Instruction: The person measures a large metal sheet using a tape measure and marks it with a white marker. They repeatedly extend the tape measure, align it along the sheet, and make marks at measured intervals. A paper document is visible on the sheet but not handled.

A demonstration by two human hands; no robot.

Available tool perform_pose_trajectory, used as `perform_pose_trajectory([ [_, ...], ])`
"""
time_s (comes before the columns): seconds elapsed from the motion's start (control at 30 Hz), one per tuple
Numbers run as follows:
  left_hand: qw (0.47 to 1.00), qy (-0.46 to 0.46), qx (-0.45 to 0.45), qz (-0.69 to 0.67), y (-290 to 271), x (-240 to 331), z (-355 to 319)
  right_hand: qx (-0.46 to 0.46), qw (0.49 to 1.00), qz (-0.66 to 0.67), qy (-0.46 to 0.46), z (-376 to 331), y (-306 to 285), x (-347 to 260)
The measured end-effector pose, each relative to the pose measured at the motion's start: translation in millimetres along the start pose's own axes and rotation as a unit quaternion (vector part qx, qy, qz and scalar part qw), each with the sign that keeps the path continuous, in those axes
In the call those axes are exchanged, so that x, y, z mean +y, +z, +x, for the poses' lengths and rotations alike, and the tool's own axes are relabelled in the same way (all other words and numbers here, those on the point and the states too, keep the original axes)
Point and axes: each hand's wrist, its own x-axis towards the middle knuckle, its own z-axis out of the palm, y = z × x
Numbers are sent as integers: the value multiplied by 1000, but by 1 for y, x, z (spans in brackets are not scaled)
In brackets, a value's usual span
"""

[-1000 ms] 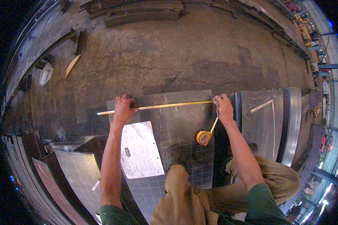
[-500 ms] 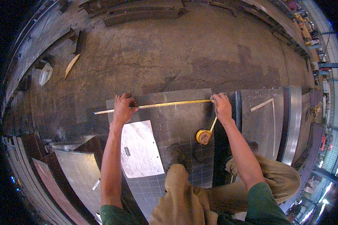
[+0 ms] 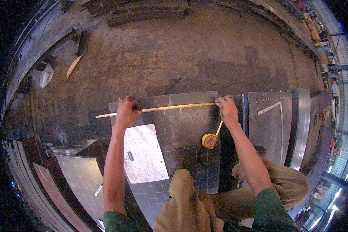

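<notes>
A yellow tape measure blade is stretched across the far end of a dark metal plate marked with a chalk grid. My left hand pinches the blade near the plate's left edge, and the blade's end sticks out beyond it to the left. At the plate's far right corner my right hand grips the blade, which bends there back toward me. From that bend hangs the yellow tape case, over the plate. A white sheet of paper with pencil-like marks lies by my left forearm.
To the right, an L-shaped steel square rests on another plate with chalk writing. Steel beams line the left side, with a white marker on one. Farther off lie a wooden offcut and a plastic bag on the concrete floor.
Both hands and the tape have shifted very slightly to the left. The grip of each hand looks the same.
</notes>
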Motion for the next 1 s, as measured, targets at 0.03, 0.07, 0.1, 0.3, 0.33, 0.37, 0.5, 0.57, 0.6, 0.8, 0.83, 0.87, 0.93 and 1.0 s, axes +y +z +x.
perform_pose_trajectory([
  [0.03, 1000, 4, 8, -3, 1, -1, -1, 1, 1000, -1, -2, 0, 1, -1],
  [0.07, 1000, 8, 16, -7, 1, -2, -1, 3, 1000, -1, -4, 0, 1, -1],
  [0.1, 1000, 4, 14, -4, 2, -3, -2, 2, 1000, -1, -2, -1, 1, -2],
  [0.3, 1000, -7, 15, -7, 3, 0, -1, -20, 1000, -3, 19, 0, 0, 0],
  [0.33, 1000, -5, 16, -5, 4, -2, -1, -21, 1000, -3, 20, 0, 0, -1],
  [0.37, 1000, -3, 16, -3, 5, -3, -1, -22, 1000, -2, 21, 0, 0, -1],
  [0.5, 1000, -2, 19, -9, 10, -10, -2, -16, 1000, -13, 20, 0, 0, -5],
  [0.57, 1000, -5, 7, -9, 12, -12, 1, -29, 999, -25, 39, -1, 2, -3],
  [0.6, 1000, -9, 10, -8, 13, -13, 1, -19, 999, -21, 33, -2, 2, -2],
  [0.8, 1000, -22, -1, 3, 7, -4, 2, 52, 996, 36, 67, -8, 0, -18],
  [0.83, 1000, -20, 3, 7, 8, -5, 1, 52, 997, 26, 57, -9, -2, -20],
  [0.87, 1000, -18, 7, 11, 8, -5, 1, 52, 997, 17, 47, -10, -3, -22],
  [0.93, 1000, -16, 9, 7, 7, -5, 1, 49, 998, 7, 41, -10, -3, -24],
  [1.0, 1000, -16, 10, 6, 7, -4, 1, 42, 999, 2, 35, -9, -3, -23],
])
